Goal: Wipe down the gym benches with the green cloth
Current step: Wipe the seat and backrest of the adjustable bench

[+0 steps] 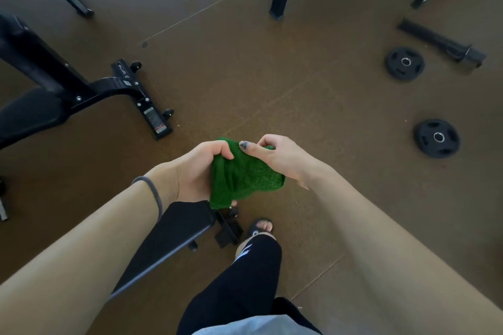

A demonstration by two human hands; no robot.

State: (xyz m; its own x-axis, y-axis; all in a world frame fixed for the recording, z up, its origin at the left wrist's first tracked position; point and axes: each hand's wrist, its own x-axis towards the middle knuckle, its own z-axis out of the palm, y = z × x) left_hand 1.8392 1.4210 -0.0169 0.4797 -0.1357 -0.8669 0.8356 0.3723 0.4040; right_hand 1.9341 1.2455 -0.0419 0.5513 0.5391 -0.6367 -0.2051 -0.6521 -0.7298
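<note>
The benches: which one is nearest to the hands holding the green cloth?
The bench right under the left forearm, its pad end just below the green cloth. The other benches stand farther off, at the left and top.

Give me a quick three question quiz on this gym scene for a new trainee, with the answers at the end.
1. True or false: both hands hold the cloth.
2. How many weight plates lie on the floor?
3. Where is the nearest bench? A) under the left forearm B) right of the plates C) on top of the plates

Key:
1. True: the left hand and right hand both grip it.
2. Two: far plate, near plate.
3. A
</note>
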